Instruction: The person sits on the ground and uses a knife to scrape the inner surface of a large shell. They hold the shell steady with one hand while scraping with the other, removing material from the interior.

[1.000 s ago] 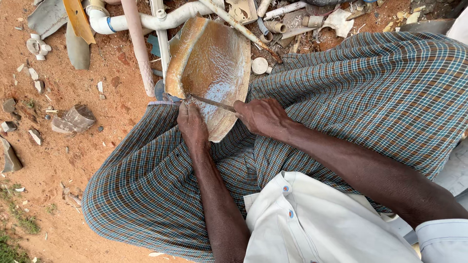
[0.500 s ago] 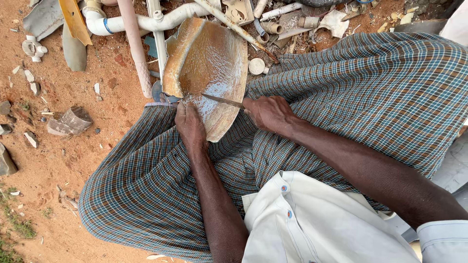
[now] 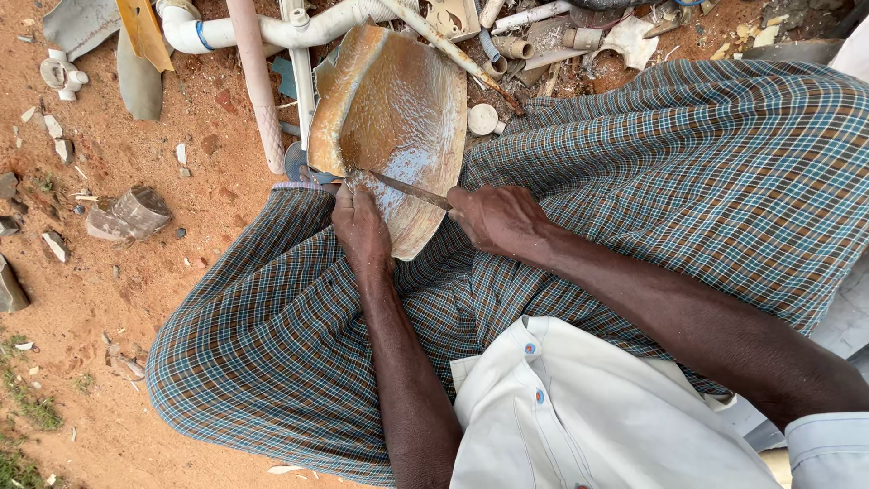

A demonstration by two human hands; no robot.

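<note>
A curved brown slab (image 3: 398,118), like a piece of palm sheath or bark, lies between my knees over a checked cloth (image 3: 634,181). My left hand (image 3: 360,226) presses down on its near edge. My right hand (image 3: 496,217) grips the handle of a thin dark blade (image 3: 412,190) that lies across the slab's lower part, its tip close to my left fingers. Pale scraped streaks show on the slab's surface.
White plastic pipes (image 3: 272,36) and a pale pink pipe (image 3: 256,81) lie on the red dirt beyond the slab, among scraps and fittings (image 3: 543,36). Stones and rubble (image 3: 127,213) are scattered at left. A white shirt (image 3: 588,417) fills the bottom of the view.
The blade's angle across the slab has shifted slightly with my right hand. My left hand keeps its hold on the slab's edge.
</note>
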